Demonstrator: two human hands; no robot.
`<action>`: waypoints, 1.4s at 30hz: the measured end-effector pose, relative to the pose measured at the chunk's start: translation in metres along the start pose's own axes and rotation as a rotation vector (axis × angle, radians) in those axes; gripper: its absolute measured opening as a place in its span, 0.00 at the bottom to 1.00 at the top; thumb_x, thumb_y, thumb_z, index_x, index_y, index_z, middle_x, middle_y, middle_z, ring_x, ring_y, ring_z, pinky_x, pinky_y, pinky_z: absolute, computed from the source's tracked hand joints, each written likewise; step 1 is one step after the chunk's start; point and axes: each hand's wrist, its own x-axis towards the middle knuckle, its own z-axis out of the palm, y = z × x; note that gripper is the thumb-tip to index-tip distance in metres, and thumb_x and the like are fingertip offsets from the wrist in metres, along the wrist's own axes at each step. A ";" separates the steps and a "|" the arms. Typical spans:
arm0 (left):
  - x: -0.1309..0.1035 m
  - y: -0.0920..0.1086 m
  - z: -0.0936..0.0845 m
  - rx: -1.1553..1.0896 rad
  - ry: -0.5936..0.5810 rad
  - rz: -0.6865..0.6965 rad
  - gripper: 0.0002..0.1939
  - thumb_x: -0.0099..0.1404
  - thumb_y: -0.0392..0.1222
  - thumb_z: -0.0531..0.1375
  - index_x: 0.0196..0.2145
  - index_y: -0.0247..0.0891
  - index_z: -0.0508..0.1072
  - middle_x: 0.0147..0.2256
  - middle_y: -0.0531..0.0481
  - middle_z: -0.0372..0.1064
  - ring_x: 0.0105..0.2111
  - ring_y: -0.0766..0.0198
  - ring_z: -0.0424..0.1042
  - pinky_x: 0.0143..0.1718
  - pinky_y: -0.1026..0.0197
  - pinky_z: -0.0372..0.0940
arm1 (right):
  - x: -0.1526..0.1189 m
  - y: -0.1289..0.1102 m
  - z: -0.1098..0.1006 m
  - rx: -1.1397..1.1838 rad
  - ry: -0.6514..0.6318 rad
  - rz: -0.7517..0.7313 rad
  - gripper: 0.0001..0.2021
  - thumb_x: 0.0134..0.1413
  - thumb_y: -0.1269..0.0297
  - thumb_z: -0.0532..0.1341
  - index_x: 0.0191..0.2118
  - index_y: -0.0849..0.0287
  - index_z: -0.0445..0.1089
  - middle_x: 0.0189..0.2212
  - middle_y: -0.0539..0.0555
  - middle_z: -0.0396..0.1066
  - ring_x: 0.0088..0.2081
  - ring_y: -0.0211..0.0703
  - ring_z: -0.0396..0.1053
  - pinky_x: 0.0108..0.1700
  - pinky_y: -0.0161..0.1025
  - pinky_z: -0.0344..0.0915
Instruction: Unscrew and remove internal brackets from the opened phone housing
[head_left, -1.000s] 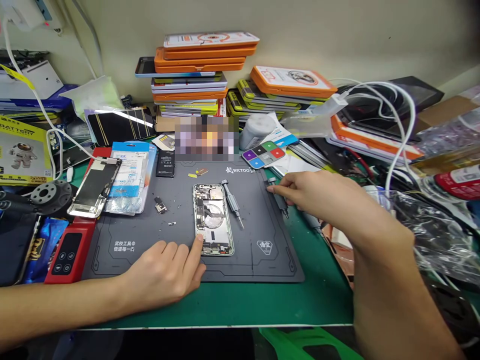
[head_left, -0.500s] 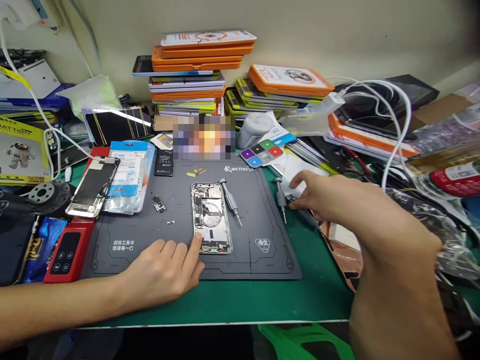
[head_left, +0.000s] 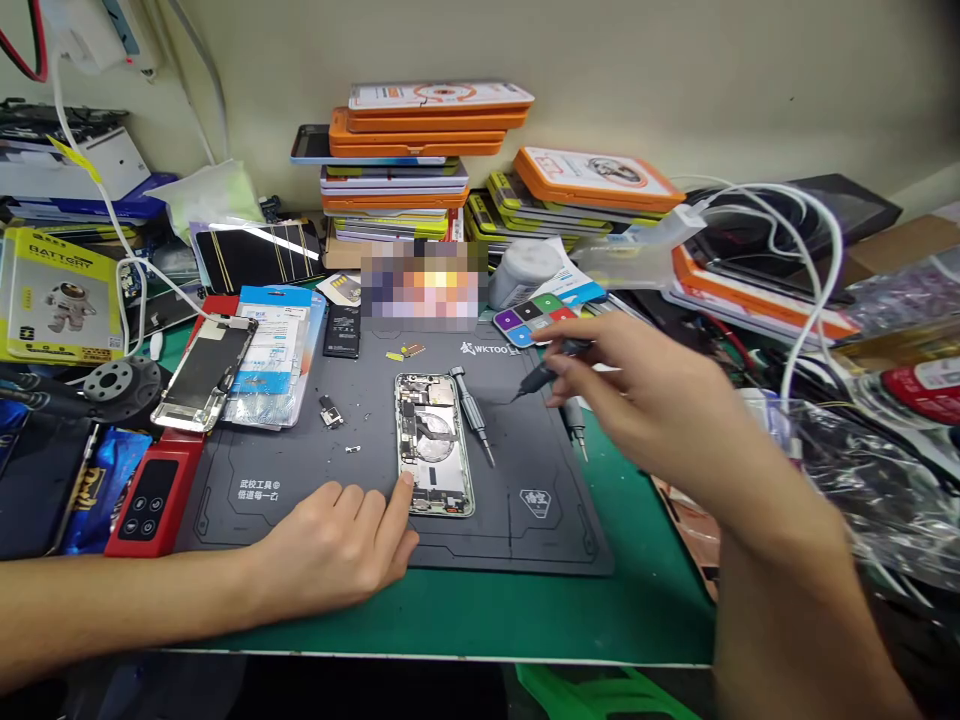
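An opened phone point(head_left: 433, 450) lies on the grey work mat point(head_left: 300, 465), its circuit boards and round coil exposed. My left hand point(head_left: 349, 535) is closed, the fingers curled, with the index fingertip pressed on the phone's lower left edge. In my right hand point(head_left: 622, 385) is a slim dark screwdriver point(head_left: 536, 380), its thin tip pointing down and left above the mat. Right of the phone lies a grey screwdriver point(head_left: 472, 415). Another grey screwdriver point(head_left: 575, 428) sits partly hidden below my right hand. A small dark phone part point(head_left: 330, 413) and tiny pieces lie left of the phone.
A removed phone screen point(head_left: 206, 375) leans on packets at the left, above a red device point(head_left: 150, 500). A black battery point(head_left: 343, 330) lies at the mat's back edge. Stacked orange cases point(head_left: 420, 130) stand by the wall. Cables and plastic bags crowd the right side.
My right hand has come left from the mat's right edge and now carries the dark screwdriver over the mat. My left fingertip stays on the phone. The whole view has shifted slightly.
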 end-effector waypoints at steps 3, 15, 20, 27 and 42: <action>0.001 0.000 -0.001 0.001 0.001 0.004 0.23 0.73 0.45 0.58 0.55 0.20 0.74 0.22 0.56 0.61 0.20 0.65 0.62 0.21 0.58 0.49 | 0.001 -0.002 0.015 -0.037 0.012 -0.088 0.14 0.70 0.59 0.53 0.55 0.52 0.69 0.47 0.56 0.73 0.39 0.47 0.77 0.42 0.44 0.71; 0.000 0.001 -0.001 0.015 0.008 -0.013 0.23 0.73 0.45 0.57 0.54 0.21 0.75 0.22 0.54 0.62 0.20 0.64 0.63 0.21 0.57 0.50 | -0.015 -0.039 0.070 0.712 0.170 -0.126 0.09 0.68 0.69 0.60 0.49 0.47 0.62 0.52 0.54 0.77 0.56 0.49 0.76 0.51 0.51 0.79; 0.003 0.001 -0.002 0.027 0.023 -0.024 0.22 0.73 0.45 0.56 0.53 0.20 0.75 0.23 0.53 0.64 0.20 0.63 0.64 0.20 0.57 0.52 | -0.020 -0.045 0.088 0.481 -0.033 -0.410 0.15 0.69 0.77 0.52 0.49 0.50 0.69 0.62 0.55 0.72 0.63 0.47 0.70 0.60 0.53 0.74; 0.001 0.003 -0.001 0.025 0.017 -0.017 0.22 0.73 0.45 0.57 0.53 0.21 0.75 0.22 0.53 0.64 0.19 0.62 0.64 0.19 0.57 0.53 | -0.013 -0.042 0.103 0.359 -0.025 -0.544 0.21 0.68 0.79 0.51 0.57 0.51 0.69 0.64 0.57 0.70 0.63 0.46 0.70 0.61 0.54 0.73; 0.001 -0.001 -0.001 0.019 -0.003 -0.009 0.20 0.73 0.42 0.57 0.54 0.22 0.73 0.23 0.54 0.63 0.20 0.63 0.65 0.21 0.56 0.52 | -0.027 -0.060 0.088 1.161 0.024 -0.018 0.17 0.72 0.66 0.56 0.62 0.43 0.60 0.47 0.50 0.77 0.43 0.39 0.79 0.45 0.41 0.80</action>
